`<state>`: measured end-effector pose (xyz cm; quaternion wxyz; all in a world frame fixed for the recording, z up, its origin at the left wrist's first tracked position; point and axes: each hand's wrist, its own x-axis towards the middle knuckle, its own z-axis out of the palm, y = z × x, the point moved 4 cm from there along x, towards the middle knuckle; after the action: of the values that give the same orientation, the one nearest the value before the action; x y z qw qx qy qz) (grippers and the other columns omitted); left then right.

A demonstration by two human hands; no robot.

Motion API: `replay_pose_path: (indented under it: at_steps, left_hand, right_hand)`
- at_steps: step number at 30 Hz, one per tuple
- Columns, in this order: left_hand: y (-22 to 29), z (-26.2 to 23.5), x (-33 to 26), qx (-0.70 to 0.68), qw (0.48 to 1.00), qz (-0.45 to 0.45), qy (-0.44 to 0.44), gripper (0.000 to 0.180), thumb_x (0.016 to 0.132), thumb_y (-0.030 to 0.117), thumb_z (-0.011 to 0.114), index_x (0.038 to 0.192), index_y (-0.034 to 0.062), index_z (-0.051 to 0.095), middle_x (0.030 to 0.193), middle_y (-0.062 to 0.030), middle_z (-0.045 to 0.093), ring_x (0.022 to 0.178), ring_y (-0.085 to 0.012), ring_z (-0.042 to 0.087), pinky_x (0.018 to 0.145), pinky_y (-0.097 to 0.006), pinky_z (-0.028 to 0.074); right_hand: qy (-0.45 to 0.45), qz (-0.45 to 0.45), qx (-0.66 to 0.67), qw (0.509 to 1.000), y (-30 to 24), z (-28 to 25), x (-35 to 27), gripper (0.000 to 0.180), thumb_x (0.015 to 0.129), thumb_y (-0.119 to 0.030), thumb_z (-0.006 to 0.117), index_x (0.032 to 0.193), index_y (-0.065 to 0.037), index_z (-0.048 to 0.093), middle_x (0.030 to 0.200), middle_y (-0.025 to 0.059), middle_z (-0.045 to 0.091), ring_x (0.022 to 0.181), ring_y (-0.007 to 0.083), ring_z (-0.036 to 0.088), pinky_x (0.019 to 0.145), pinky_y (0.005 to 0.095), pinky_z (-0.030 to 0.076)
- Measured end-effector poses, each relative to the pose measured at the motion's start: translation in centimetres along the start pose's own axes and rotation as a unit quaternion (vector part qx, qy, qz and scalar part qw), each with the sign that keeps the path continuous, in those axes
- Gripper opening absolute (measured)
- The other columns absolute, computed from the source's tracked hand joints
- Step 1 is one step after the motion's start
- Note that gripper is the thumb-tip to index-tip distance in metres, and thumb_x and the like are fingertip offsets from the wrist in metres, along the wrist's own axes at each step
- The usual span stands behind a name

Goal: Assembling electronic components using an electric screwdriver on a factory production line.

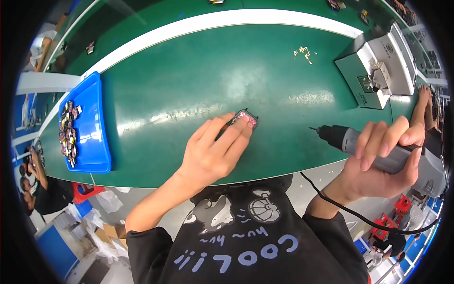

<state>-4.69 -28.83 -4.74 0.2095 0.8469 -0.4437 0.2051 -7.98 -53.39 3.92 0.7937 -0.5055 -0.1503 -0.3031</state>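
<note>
My left hand (211, 147) grips a small black device (250, 113) with a pink-and-dark face, held down on the green tabletop. Thumb and fingers lie over and along its sides, covering part of it. Off to the right, my right hand (385, 154) is wrapped around a grey electric screwdriver (352, 140). Its thin dark bit points left toward the device, above the table and apart from it. A black cord (340, 208) hangs in a curve beneath my right forearm.
On the left a blue tray (97, 123) holds several small dark assemblies (69, 137). A grey-white boxy machine (364, 71) stands at the back right, near scattered small gold-coloured pieces (305, 53). A white rail (227, 18) borders the green table (189, 71). Other people sit at both sides.
</note>
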Motion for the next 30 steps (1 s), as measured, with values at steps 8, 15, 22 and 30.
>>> replay_pose_path:
  at_steps: [8,15,22,30]
  left_hand:
    - [-6.2,2.8,11.9,-0.088,0.996,0.018,0.024,0.028,0.082,-0.002,0.063,0.109,0.0006,0.067,0.106,-0.012,0.071,0.099,-0.0318,0.069,0.085,-0.038,0.057]
    - [-17.7,8.0,16.7,0.145,0.97,-0.192,0.011,0.056,0.095,0.021,0.071,0.146,0.0108,0.051,0.145,-0.0091,0.057,0.136,-0.0301,0.051,0.104,-0.054,0.044]
    - [-18.1,8.7,16.6,0.03,0.986,-0.167,0.0,0.032,0.099,0.011,0.064,0.128,0.0,0.062,0.123,-0.0151,0.064,0.114,-0.0314,0.06,0.097,-0.043,0.049]
    - [-8.7,2.4,7.9,-0.093,0.971,-0.218,-0.012,0.022,0.086,-0.003,0.075,0.106,-0.0008,0.065,0.105,-0.0142,0.063,0.095,-0.0283,0.065,0.082,-0.037,0.053]
  right_hand:
    - [0.082,0.018,-0.083,0.993,-1.0,-3.5,-0.4,0.021,0.102,-0.023,0.049,0.098,-0.004,0.044,0.068,0.0151,0.052,0.036,0.0157,0.039,0.036,0.0312,0.038]
    - [-0.022,-0.11,-0.098,0.989,-6.5,-6.5,7.8,0.029,0.102,-0.028,0.044,0.097,-0.002,0.057,0.079,0.0118,0.052,0.043,0.0128,0.038,0.043,0.0298,0.036]
    - [0.103,-0.08,-0.195,0.972,-2.4,-5.2,11.7,0.024,0.099,-0.023,0.056,0.089,-0.001,0.055,0.066,0.0082,0.051,0.039,0.0138,0.039,0.042,0.0295,0.036]
    - [0.13,-0.007,-0.151,0.98,-1.7,-6.4,11.9,0.027,0.098,-0.023,0.062,0.081,-0.004,0.054,0.059,0.0058,0.051,0.035,0.0121,0.04,0.036,0.0266,0.035]
